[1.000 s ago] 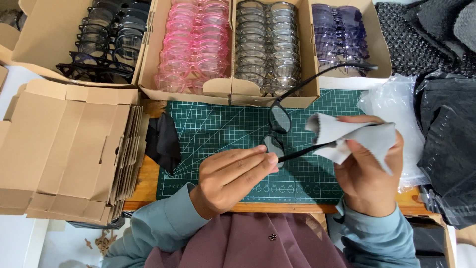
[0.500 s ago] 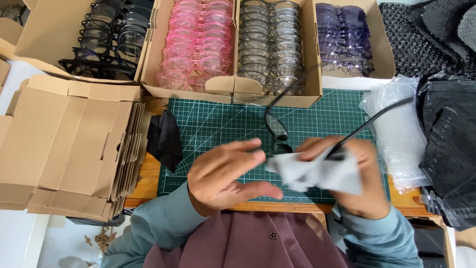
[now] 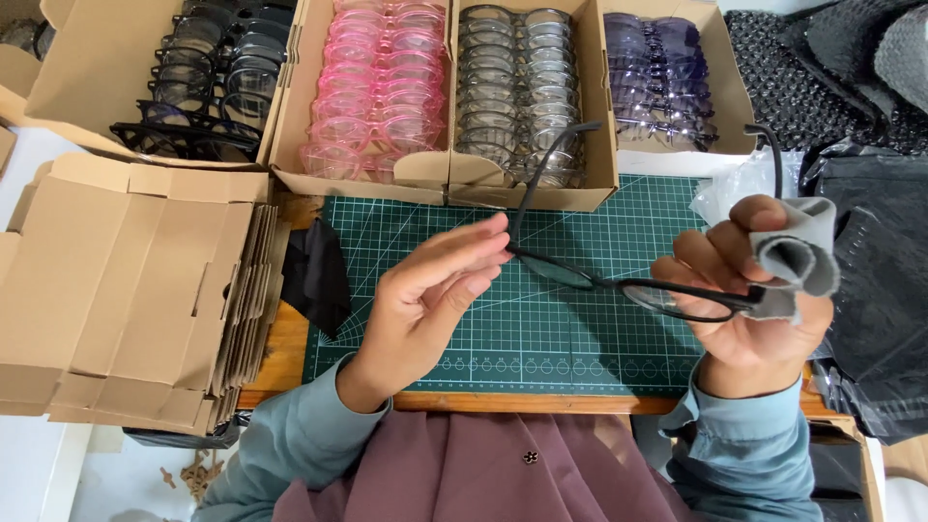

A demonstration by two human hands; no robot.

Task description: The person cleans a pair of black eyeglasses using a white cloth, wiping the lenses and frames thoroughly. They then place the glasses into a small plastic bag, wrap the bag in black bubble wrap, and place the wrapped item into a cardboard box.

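Observation:
A pair of black-framed glasses (image 3: 619, 282) is held level above the green cutting mat (image 3: 483, 309), its two temple arms sticking up and away. My left hand (image 3: 425, 295) pinches the frame's left corner with its fingertips. My right hand (image 3: 749, 300) grips the frame's right corner together with a grey cleaning cloth (image 3: 797, 256) bunched between thumb and fingers.
Four cardboard boxes at the back hold glasses: black (image 3: 184, 97), pink (image 3: 372, 92), grey (image 3: 522, 92), purple (image 3: 657, 82). A stack of flat folded cartons (image 3: 126, 290) lies left. A black pouch (image 3: 314, 275) sits on the mat's left edge. Clear plastic bags (image 3: 735, 188) and black pouches (image 3: 870, 271) lie right.
The glasses were turned from upright to level and spread between both hands. The cloth moved off the lens to the right corner. My left hand shifted from the cloth to the frame's left corner.

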